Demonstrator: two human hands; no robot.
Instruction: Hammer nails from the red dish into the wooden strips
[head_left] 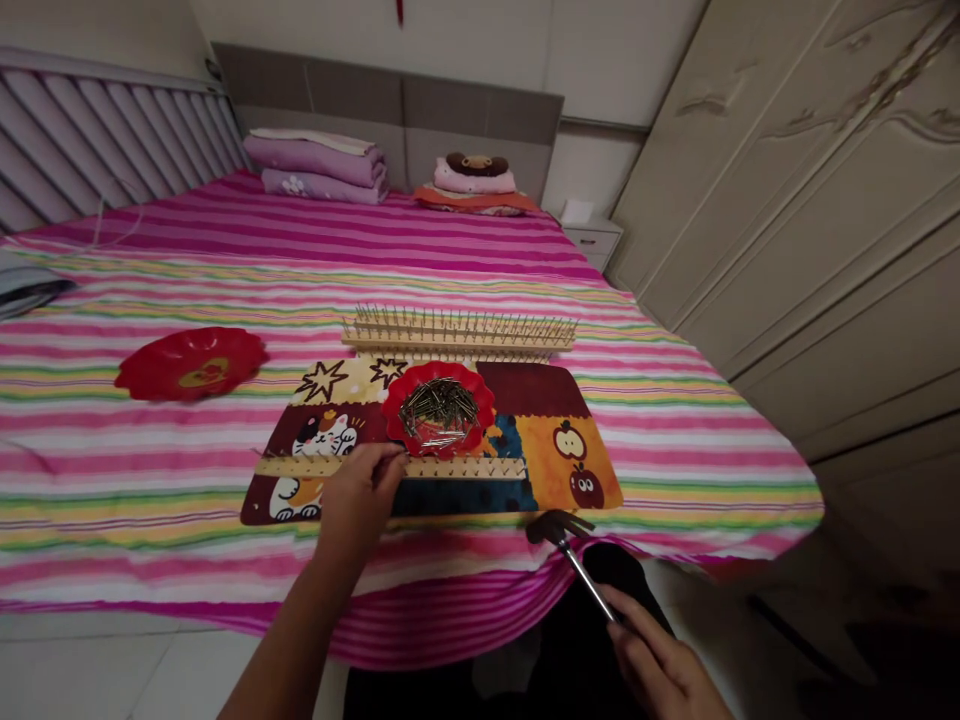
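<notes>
My left hand rests on the wooden strip with holes, fingers pinched near its left part; what they pinch is too small to make out. My right hand grips the metal handle of a small claw hammer, its head hovering over the front edge of the bed. A red plate full of small nails sits just behind the strip, on a patchwork mat with cat and apple pictures. Behind the mat lie several wooden strips with nails standing in them.
A second red plate lies to the left on the striped bedsheet. Folded bedding and a plush toy sit at the headboard. A wardrobe stands on the right, a nightstand beside the bed.
</notes>
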